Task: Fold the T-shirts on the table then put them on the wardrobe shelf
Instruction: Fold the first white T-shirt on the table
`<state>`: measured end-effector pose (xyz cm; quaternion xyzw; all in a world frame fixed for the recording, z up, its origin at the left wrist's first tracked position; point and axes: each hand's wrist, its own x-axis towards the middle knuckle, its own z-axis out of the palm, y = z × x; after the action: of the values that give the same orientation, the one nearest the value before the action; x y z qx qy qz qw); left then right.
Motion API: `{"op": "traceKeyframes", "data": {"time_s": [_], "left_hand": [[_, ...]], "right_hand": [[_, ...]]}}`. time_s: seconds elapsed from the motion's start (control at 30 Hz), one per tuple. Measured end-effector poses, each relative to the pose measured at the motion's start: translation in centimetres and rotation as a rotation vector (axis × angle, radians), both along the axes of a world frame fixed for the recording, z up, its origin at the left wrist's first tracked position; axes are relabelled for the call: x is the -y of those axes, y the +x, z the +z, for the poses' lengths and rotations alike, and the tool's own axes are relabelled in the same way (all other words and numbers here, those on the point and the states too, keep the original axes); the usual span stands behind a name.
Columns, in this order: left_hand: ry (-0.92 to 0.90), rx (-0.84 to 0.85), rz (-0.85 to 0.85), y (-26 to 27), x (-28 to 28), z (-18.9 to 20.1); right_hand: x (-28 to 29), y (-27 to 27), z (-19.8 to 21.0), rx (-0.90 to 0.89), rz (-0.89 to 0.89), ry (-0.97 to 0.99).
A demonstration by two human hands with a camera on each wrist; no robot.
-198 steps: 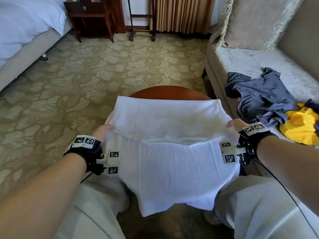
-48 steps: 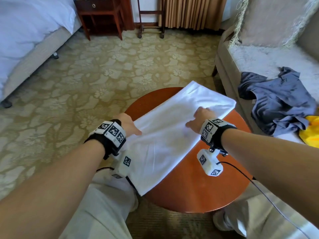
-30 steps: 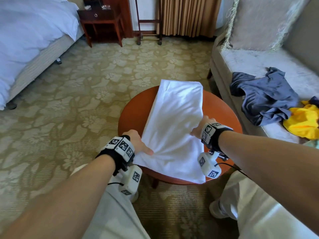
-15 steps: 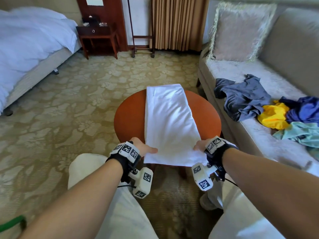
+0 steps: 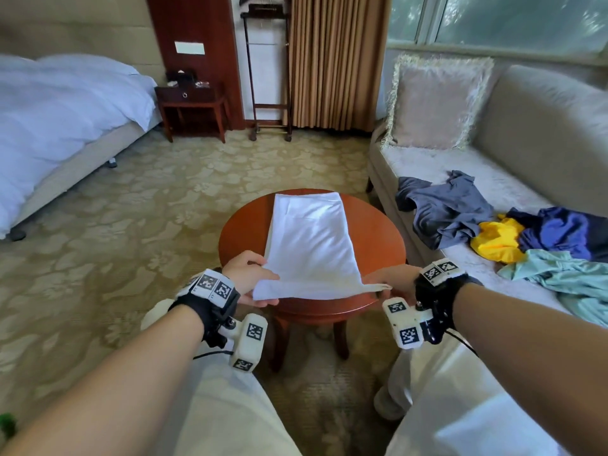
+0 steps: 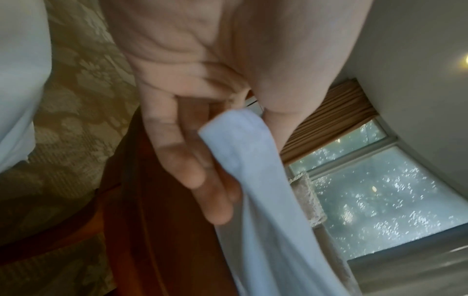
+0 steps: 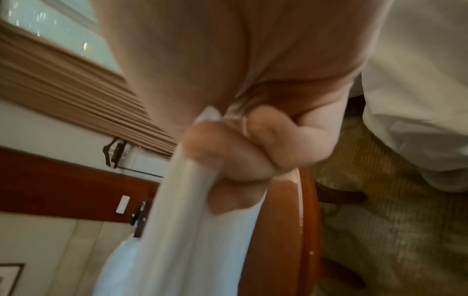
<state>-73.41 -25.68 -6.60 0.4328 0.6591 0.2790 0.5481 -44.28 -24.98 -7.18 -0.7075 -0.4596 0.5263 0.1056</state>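
A white T-shirt (image 5: 309,238), folded into a long narrow strip, lies lengthwise on the round wooden table (image 5: 378,232). Its near end is lifted off the tabletop. My left hand (image 5: 250,278) pinches the near left corner, with the cloth (image 6: 253,190) running between thumb and fingers. My right hand (image 5: 388,281) grips the near right corner, its fingers (image 7: 228,152) curled round the bunched cloth (image 7: 182,230). Several unfolded T-shirts lie on the sofa: a grey one (image 5: 444,209), a yellow one (image 5: 493,238), a dark blue one (image 5: 559,228) and a light teal one (image 5: 566,274).
The sofa (image 5: 526,126) with a cushion (image 5: 434,100) runs along the right. A bed (image 5: 59,110) stands at the left, a dark nightstand (image 5: 194,106) and a valet stand (image 5: 269,77) by the curtain at the back. Patterned carpet (image 5: 131,225) surrounds the table. My knees sit below its near edge.
The shirt went from a wide fold to a narrow strip turned lengthwise on the table. Both hands slid to its near corners and have lifted that end off the table.
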Motion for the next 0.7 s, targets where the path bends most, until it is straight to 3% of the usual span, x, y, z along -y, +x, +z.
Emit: {"op": "traceKeyframes", "data": {"time_s": [0.2,0.33,0.4,0.47,0.6,0.7], "left_hand": [[0.143,0.286,-0.041,-1.5,0.2,3.8],[0.116,0.62,-0.1,-2.4,0.1,5.9],[0.143,0.73,-0.088,-2.9,-0.6,6.1],[0.19,0.725,-0.06,-2.6,-1.3,6.2],[0.266,0.505,0.04,-1.0,-3.2,6.4],[0.272,0.312,0.104,-0.4,-5.1,6.1]], "right_hand": [[0.8,0.5,7.0,-0.356,0.031,0.113],[0.9,0.9,9.9,-0.689,-0.093,0.138],[0.1,1.1,10.6,-0.766,-0.194,0.183],[-0.9,1.3,11.0,-0.691,-0.193,0.191],[-3.5,0.8,10.5,-0.486,-0.196,0.174],[-5.5,-0.5,9.4,-0.337,-0.239,0.307]]}}
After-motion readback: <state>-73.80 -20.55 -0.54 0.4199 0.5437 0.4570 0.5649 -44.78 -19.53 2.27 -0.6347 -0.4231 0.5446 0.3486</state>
